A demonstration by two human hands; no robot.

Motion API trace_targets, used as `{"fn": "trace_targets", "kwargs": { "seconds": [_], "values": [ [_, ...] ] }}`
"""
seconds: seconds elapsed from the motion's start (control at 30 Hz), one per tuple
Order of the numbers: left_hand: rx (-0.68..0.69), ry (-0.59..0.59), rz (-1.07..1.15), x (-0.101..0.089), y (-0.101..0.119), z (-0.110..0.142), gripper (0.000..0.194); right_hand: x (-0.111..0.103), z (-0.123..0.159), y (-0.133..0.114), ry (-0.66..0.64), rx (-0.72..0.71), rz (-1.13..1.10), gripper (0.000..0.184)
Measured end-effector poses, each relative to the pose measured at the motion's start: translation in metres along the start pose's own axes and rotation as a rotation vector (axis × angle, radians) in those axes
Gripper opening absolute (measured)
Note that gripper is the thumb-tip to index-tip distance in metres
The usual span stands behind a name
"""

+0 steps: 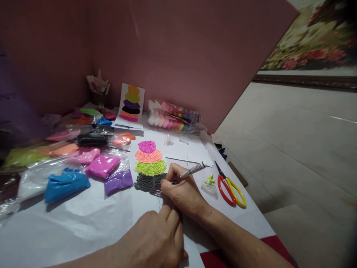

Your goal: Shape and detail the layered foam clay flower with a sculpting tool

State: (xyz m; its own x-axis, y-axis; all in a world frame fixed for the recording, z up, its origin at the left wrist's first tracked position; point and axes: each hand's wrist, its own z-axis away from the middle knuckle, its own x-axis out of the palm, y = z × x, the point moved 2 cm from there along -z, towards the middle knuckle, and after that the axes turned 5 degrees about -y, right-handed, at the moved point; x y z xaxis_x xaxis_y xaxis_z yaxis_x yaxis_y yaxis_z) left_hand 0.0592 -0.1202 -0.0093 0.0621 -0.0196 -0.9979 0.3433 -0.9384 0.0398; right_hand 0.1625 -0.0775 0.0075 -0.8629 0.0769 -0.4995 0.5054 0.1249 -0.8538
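My right hand (181, 191) is closed around a striped pen-like tool (192, 170), its tip pressed against the grey band at the bottom of a layered clay picture (150, 163) on white paper. Above the grey band lie green, orange and magenta bands. My left hand (156, 238) rests near the front edge, fingers curled down on the paper just below the right hand; nothing shows in it.
Bags of coloured clay, among them blue (65, 185), magenta (102, 165) and purple (118, 181), lie to the left. Red-and-yellow scissors (231, 188) and a small plastic bag (209, 185) lie to the right. A sample card (131, 104) and a clay pack (174, 117) stand against the pink wall.
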Motion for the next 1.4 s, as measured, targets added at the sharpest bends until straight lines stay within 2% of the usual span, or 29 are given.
{"fn": "trace_targets", "kwargs": {
  "seconds": [0.6,0.77,0.93,1.03,1.23,1.4],
  "values": [
    [0.006,-0.038,-0.031,-0.006,0.000,-0.001,0.036,-0.004,-0.003,0.008,0.013,0.008,-0.016,0.017],
    [0.012,-0.042,-0.083,-0.004,0.000,-0.001,0.039,-0.008,-0.005,0.009,0.033,0.041,-0.100,0.017],
    [0.030,-0.010,-0.171,-0.001,0.001,0.000,0.046,-0.011,-0.008,0.016,0.104,0.043,-0.256,0.019],
    [0.039,-0.025,-0.183,-0.004,0.002,0.001,0.045,-0.010,-0.009,0.019,0.078,0.042,-0.295,0.019],
    [0.013,-0.073,-0.122,-0.007,0.002,0.000,0.044,-0.008,-0.006,0.015,0.020,-0.007,-0.192,0.019],
    [-0.001,-0.063,-0.027,-0.005,0.000,0.000,0.034,-0.004,0.000,0.008,-0.050,-0.074,-0.154,0.019]
  ]
}}
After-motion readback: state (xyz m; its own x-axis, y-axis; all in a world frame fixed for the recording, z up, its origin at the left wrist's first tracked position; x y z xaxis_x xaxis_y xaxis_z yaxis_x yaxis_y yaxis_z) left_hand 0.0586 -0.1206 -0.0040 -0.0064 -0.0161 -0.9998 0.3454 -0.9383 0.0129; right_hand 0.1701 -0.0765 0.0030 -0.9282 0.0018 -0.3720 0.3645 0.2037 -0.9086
